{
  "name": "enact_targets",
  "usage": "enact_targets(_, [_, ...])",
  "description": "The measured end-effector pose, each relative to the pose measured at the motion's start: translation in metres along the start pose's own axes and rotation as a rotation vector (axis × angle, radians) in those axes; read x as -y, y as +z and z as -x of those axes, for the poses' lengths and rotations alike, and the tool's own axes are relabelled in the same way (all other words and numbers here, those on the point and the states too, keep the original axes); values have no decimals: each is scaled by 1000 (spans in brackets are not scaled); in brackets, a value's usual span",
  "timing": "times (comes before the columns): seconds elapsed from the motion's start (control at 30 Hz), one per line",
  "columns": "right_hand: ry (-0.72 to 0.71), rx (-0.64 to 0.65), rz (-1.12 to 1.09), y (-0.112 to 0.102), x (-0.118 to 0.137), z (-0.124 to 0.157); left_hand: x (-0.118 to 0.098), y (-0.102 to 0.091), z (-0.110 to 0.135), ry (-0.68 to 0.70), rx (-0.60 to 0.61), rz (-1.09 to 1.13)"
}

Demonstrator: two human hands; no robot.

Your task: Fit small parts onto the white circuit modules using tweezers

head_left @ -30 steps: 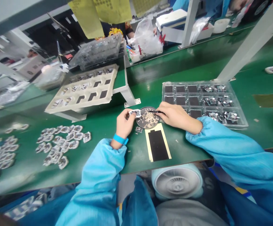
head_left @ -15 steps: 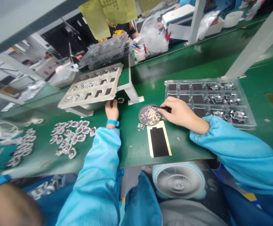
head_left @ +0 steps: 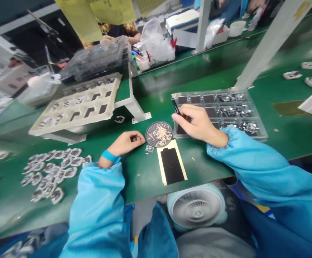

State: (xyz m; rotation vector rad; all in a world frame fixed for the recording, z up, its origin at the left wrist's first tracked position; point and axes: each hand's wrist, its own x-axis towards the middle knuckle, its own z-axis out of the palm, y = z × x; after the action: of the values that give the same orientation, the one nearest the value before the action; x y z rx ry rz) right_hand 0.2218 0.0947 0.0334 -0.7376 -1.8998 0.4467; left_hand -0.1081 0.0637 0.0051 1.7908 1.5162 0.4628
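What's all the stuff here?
Table: one, green, across middle
Round perforated dish: one, grey, table centre
Tiny bits: many, beige, in dish
Sheet: one, black on yellow, near edge
Clear tray: one, colourless, right
Compartment tray: one, cream, left
Small parts: many, white and grey, mostly left
Fan: one, pale blue, below table edge
Plastic bag: one, clear, back
Hanging papers: several, yellow, top
Slim tool: one, black, right hand
Wristband: one, blue, left wrist
Sleeves: two, blue, both arms
Left hand: one, bare, beside dish
Right hand: one, bare, by clear tray

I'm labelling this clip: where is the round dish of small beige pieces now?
In the head view, the round dish sits near the centre, between the left hand and the clear tray, just beyond the black sheet.
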Motion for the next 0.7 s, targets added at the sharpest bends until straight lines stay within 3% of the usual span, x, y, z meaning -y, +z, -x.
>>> enact_targets(0.13, [67,-14,-20,-2,-3,-1,-6,-1,0,15,-81,26])
enact_targets(0.3, [104,91,-40,5,5,6,-23,9,4,97,-346,30])
enact_targets(0.47, [-21,219,-7,16,16,15,-61,20,-5,215,-310,149])
enact_targets(0.57, [-27,315,5,13,15,15,-86,25,-44,286,-266,-34])
enact_targets(0.63, [-22,416,18,7,13,12,-97,30,-86,293,-207,-125])
enact_targets(0.7, [-21,498,33,2,11,9,-102,35,-133,216,-160,-196])
